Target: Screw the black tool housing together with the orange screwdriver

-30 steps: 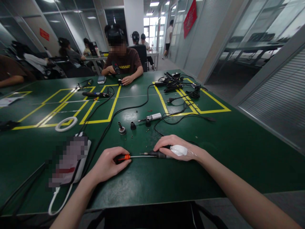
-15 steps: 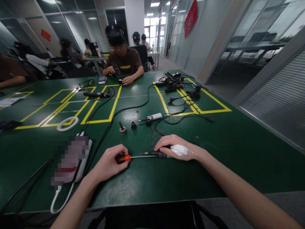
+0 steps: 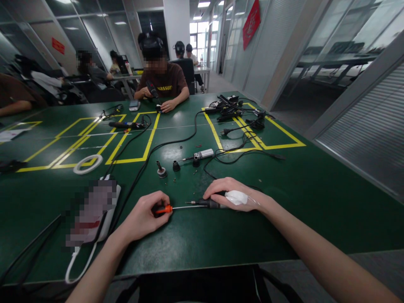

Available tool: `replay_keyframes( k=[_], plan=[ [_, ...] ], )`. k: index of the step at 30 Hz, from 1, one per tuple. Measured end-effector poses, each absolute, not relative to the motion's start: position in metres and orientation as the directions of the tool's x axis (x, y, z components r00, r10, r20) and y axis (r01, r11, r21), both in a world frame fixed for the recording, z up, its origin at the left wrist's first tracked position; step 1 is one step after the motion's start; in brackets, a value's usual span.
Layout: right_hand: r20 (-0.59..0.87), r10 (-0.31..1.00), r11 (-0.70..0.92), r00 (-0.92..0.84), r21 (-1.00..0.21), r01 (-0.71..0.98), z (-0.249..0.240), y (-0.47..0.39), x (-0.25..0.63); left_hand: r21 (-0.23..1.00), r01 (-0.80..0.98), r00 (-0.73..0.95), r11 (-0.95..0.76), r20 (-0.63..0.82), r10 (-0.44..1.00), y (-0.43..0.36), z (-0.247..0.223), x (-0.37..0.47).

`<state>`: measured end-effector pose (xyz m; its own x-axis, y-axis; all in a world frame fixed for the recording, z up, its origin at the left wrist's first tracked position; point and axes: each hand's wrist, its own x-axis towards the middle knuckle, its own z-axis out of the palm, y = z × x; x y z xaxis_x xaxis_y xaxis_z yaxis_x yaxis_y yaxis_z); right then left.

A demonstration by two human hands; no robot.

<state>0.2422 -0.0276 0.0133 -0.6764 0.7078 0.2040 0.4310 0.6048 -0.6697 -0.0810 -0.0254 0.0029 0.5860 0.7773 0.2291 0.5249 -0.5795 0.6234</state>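
Note:
My left hand (image 3: 148,214) is closed round the orange handle of a screwdriver (image 3: 164,208), which lies low over the table. Its thin shaft runs right to the side of a black pen-shaped tool (image 3: 208,203) with a narrow metal tip pointing left. Whether the shaft's end touches that tool or passes behind it, I cannot tell. My right hand (image 3: 229,191), with a white pad taped on it, is closed over the black tool's rear part. Beyond the hands stand a metal-based part (image 3: 161,171), two black cone-shaped pieces (image 3: 176,166) and a silver cylinder (image 3: 205,153).
Left of my hands lies a phone (image 3: 91,210) with a white cable on a pale block. A tape roll (image 3: 88,164) lies behind it. Black cords cross the green table (image 3: 252,235) to a cable pile (image 3: 230,107). Opposite, a person (image 3: 162,80) holds a power tool.
The whole view has shifted very slightly. Both hands keep the same hold and position on the screwdriver and the black tool.

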Motion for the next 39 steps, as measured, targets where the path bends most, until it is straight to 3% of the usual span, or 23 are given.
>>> replay_keyframes(
  k=[20,29,39],
  plan=[
    [0.19,0.713,0.597,-0.675,-0.67,0.442,0.0152,-0.0275,0.2417,0.668,0.494,0.581,-0.557,0.223,0.782,-0.0257,0.0037,-0.082],
    [0.201,0.715,0.594,-0.67,-0.68,0.43,0.0142,-0.0278,0.2414,0.591,0.509,0.602,-0.625,0.275,0.75,-0.0237,0.0044,-0.083],
    [0.208,0.711,0.6,-0.672,-0.679,0.424,0.0122,-0.0273,0.2419,0.598,0.5,0.621,-0.626,0.257,0.741,-0.0237,0.0037,-0.0843]
  ],
)
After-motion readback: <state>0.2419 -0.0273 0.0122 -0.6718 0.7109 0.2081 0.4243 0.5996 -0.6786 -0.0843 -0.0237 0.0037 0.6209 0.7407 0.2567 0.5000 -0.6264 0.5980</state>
